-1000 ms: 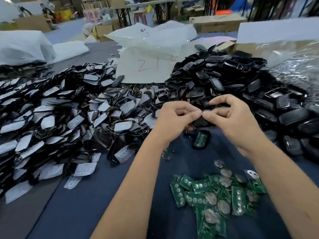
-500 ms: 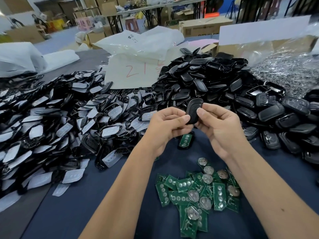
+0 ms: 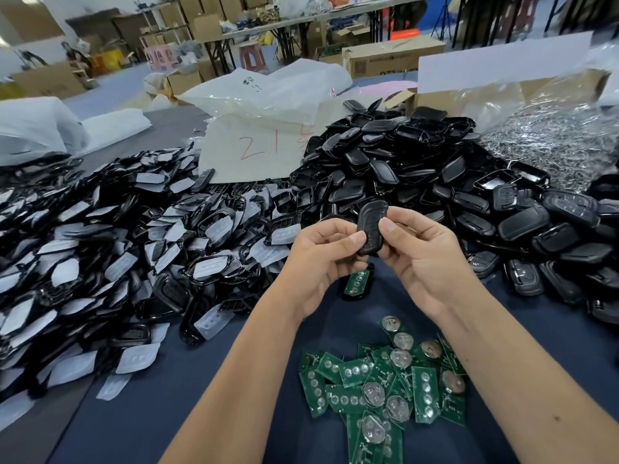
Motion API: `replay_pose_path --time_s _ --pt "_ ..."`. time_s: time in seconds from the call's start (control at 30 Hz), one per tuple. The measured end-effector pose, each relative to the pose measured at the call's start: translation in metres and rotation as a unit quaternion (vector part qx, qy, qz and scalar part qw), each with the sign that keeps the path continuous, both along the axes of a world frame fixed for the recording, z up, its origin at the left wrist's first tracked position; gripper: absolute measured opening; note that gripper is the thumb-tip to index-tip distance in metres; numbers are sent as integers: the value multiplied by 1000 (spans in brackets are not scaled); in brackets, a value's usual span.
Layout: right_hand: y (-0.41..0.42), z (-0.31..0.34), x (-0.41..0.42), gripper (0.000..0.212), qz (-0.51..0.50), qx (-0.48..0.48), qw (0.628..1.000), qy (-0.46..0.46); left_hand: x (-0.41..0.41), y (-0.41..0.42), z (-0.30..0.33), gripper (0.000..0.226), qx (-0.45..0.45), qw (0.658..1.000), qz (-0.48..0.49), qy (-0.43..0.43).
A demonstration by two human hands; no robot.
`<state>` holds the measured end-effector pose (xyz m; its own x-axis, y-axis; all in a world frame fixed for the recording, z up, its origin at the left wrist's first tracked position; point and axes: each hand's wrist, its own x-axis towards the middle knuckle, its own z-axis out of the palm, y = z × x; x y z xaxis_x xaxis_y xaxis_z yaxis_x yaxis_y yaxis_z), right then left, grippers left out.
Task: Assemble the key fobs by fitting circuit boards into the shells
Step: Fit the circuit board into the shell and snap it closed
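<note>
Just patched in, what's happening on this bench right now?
A person is assembling key fobs. Both hands, left hand and right hand, pinch one black fob shell upright above the blue mat. A shell with a board fitted lies just below; loose green circuit boards wait nearer.

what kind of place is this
Likely a small assembly workshop or warehouse: heaps of black key fob shells and loose green circuit boards on the table, stacked cardboard boxes behind.
</note>
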<state>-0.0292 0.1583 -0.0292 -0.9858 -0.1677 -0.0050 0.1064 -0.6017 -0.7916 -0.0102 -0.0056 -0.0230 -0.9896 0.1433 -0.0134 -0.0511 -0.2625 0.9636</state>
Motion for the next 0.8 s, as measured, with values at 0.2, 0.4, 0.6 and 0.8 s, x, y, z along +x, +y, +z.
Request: replay_pose_path --time_s 0.2,0.4,0.6,0.8 --pt "-2 3 4 27 44 -66 997 -1 0 3 2 10 9 1000 -17 20" --pt "0 1 1 26 45 -35 998 1 -1 9 4 11 39 998 -35 36" --pt "0 -1 -1 19 -25 25 999 5 -3 9 1 13 -53 996 34 60" --pt "-9 -8 3 26 -126 177 975 53 -4 10 -2 21 -421 857 147 257"
